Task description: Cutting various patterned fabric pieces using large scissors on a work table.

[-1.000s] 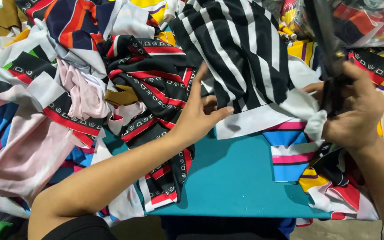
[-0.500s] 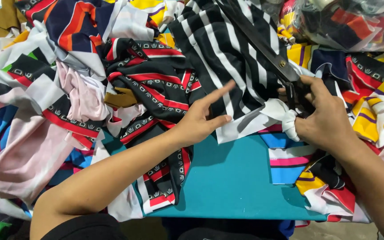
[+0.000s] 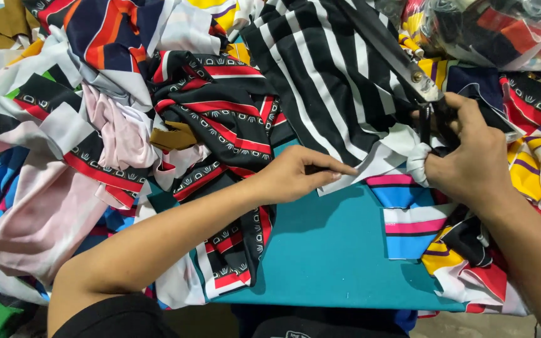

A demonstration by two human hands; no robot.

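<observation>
Clenched around the dark handles of 1 large pair of scissors (image 3: 408, 69), the right hand (image 3: 471, 159) has its grip fully closed, fingers curled over the handles and over a bunched white edge of cloth just beside them. From that hand the long blades run up and to the left across the black-and-white striped fabric (image 3: 327, 81), lying on its surface; whether the blades are parted cannot be told from this angle. 1 left hand (image 3: 298, 175) lies flat with fingers stretched out and held together, not gripping anything, its fingertips pressing the white lower edge of the same striped piece down onto the teal tabletop (image 3: 327, 250). That striped piece sits at the top middle of the view, spread between the 2 hands, with its lower corner reaching the bare teal surface. Left of the left forearm lies a black scrap with red bands and small white marks (image 3: 220, 119), partly hanging over the near edge of the tabletop. Farther left is a pale pink piece (image 3: 51, 213), with navy, orange and white scraps heaped above it. Under the right wrist sits 1 piece striped in blue, pink and white (image 3: 408, 219), touching yellow and black scraps beside it. A clear plastic bag of fabric (image 3: 502, 31) rests at the upper right corner.
</observation>
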